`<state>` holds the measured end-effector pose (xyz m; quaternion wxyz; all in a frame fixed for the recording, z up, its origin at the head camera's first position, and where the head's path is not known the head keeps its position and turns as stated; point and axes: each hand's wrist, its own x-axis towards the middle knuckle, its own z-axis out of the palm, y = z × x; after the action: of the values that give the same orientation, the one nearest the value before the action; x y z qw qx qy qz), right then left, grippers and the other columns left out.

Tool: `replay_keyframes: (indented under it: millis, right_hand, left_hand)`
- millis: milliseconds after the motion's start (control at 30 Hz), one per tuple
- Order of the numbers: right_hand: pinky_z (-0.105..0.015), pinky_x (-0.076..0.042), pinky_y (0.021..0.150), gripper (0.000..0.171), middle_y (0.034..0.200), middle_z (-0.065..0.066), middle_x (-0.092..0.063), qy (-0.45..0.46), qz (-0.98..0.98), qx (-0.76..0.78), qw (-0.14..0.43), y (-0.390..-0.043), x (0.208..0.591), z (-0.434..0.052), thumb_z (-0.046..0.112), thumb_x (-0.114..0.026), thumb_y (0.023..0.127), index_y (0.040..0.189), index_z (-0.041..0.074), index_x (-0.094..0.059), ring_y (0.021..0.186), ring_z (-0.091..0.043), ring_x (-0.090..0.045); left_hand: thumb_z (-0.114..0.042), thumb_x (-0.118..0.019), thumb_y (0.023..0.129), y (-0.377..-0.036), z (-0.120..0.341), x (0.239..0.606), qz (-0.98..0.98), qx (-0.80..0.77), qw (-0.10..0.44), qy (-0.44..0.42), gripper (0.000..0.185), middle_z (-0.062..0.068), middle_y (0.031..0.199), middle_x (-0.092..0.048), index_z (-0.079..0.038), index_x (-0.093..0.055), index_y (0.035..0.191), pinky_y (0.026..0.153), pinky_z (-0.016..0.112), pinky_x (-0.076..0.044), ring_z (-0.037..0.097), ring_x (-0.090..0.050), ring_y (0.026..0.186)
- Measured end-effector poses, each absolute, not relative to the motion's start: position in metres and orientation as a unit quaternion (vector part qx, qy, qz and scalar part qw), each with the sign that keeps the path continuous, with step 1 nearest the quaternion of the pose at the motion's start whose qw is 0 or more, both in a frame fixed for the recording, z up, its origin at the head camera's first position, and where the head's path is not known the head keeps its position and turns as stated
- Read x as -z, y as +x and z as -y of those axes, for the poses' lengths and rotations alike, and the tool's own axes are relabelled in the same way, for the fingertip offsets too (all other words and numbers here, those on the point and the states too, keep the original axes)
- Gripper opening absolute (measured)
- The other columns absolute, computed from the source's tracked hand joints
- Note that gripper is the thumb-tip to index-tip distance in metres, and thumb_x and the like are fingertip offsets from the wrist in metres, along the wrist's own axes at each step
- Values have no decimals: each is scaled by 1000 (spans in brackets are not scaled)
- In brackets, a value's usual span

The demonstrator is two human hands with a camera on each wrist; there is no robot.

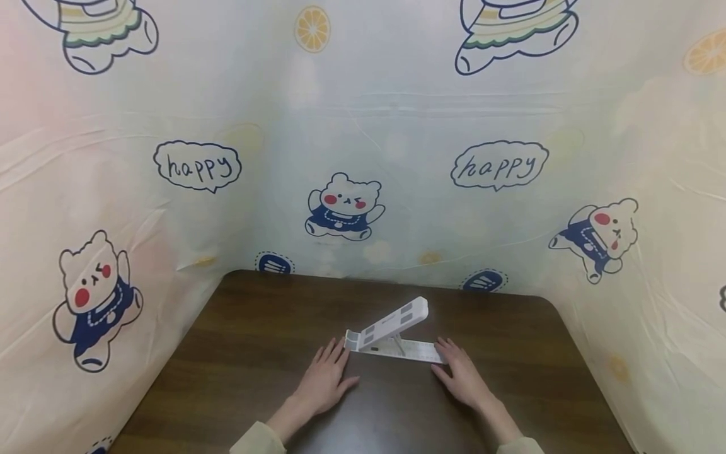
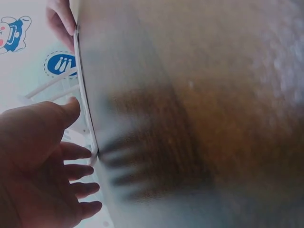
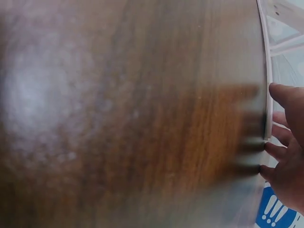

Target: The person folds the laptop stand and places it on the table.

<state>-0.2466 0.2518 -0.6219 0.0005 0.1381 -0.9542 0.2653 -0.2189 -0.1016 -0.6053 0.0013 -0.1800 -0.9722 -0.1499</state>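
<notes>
A white folding stand (image 1: pixel 395 323) sits on the brown table, its top panel tilted up to the right on a thin prop above a flat base (image 1: pixel 420 350). Grey pads dot the panel. My left hand (image 1: pixel 324 381) lies palm down with fingers extended, fingertips beside the stand's left lipped end. At the base's right end, my right hand (image 1: pixel 464 379) rests with straight fingers touching it. In the right wrist view the thumb of the right hand (image 3: pixel 290 137) meets the base edge (image 3: pixel 269 71). The left wrist view has the left hand (image 2: pixel 42 159) with spread fingers near the stand's edge (image 2: pixel 87 107).
The dark wood table (image 1: pixel 261 315) has rounded far corners. A pale cloth (image 1: pixel 408 126) printed with bears and the word "happy" hangs behind it and along both sides.
</notes>
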Motion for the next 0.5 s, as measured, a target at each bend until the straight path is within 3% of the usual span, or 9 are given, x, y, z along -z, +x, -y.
replay_keyframes:
  millis: [500]
  right_hand:
    - [-75,-34,128,56,162,-24,-59,134,959,-248,40,-252,633,-265,17,-77,103,153,-2,-61,157,-50,-47]
  left_hand:
    - [-47,-72,105,-223,102,609,973,141,4,-181,74,24,173,-44,1,-55,158,131,66,-37,49,-41,161]
